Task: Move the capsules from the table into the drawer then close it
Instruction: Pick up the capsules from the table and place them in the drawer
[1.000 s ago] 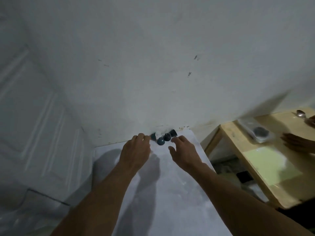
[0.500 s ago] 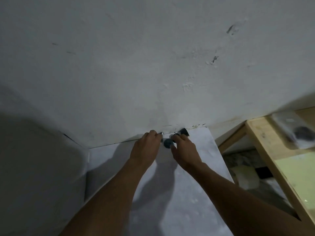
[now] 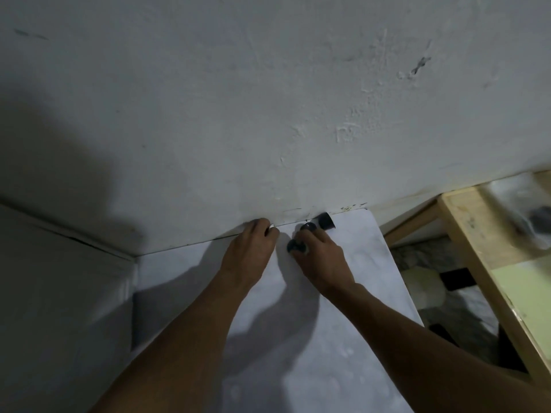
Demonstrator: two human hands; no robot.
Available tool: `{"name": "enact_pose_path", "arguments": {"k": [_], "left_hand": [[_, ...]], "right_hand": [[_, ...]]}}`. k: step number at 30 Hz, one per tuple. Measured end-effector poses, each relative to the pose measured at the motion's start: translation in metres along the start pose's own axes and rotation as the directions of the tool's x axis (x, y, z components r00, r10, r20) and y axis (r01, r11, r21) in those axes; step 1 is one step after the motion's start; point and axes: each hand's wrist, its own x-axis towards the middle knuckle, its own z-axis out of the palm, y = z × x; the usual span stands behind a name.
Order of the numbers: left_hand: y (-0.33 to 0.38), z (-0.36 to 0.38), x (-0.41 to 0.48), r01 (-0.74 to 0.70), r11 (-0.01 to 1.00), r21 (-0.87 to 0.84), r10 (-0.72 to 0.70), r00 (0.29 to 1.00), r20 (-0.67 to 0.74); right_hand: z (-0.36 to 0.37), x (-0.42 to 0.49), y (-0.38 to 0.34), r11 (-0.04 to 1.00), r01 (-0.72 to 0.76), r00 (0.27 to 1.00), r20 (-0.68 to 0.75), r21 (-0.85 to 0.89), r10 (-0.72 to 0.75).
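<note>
- The left hand (image 3: pixel 250 251) is at the far edge of the counter (image 3: pixel 343 338), against the wall (image 3: pixel 268 114). Its fingers (image 3: pixel 262 229) are curled under with a pale glint at their tips, and I cannot tell whether they grasp anything.
- The right hand (image 3: pixel 323 260) is just beside the left, thumb and fingers pinching a dark capsule (image 3: pixel 296 247) at its thumb side.
- A second capsule (image 3: pixel 308 226), also dark, touches the right fingertips near the wall line.
- A third capsule (image 3: pixel 326 221) lies tipped on the counter against the wall, just beyond the right fingers. I see no grasp on it.
- A wooden table (image 3: pixel 465 234) stands to the right, apart from the counter, with blurred items on it.
</note>
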Motion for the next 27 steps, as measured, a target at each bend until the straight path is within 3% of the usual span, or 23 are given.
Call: {"name": "enact_pose_path", "arguments": {"k": [9, 16, 19, 22, 27], "left_hand": [[-0.006, 0.005, -0.004, 0.031, 0.999, -0.011, -0.031, 0.999, 0.026], [0.003, -0.016, -0.023, 0.165, 0.969, -0.181, -0.172, 0.985, -0.022], [0.009, -0.030, -0.040, 0.248, 0.930, -0.270, -0.251, 0.968, 0.021], [0.013, -0.043, -0.063, 0.263, 0.910, -0.319, -0.293, 0.955, -0.047], [0.030, -0.080, -0.103, 0.332, 0.863, -0.382, -0.399, 0.910, -0.110]], "right_hand": [[0.002, -0.007, -0.003, 1.000, -0.012, 1.000, 0.029, 0.026, 0.011], [-0.002, -0.024, -0.009, 0.996, -0.087, 0.988, 0.131, 0.001, 0.087], [-0.008, -0.039, -0.015, 0.999, -0.047, 0.995, 0.089, 0.015, 0.045], [-0.021, -0.056, -0.027, 0.999, 0.008, 0.999, 0.037, 0.043, -0.010], [-0.048, -0.081, -0.043, 0.974, 0.226, 0.969, -0.098, 0.004, -0.225]]}}
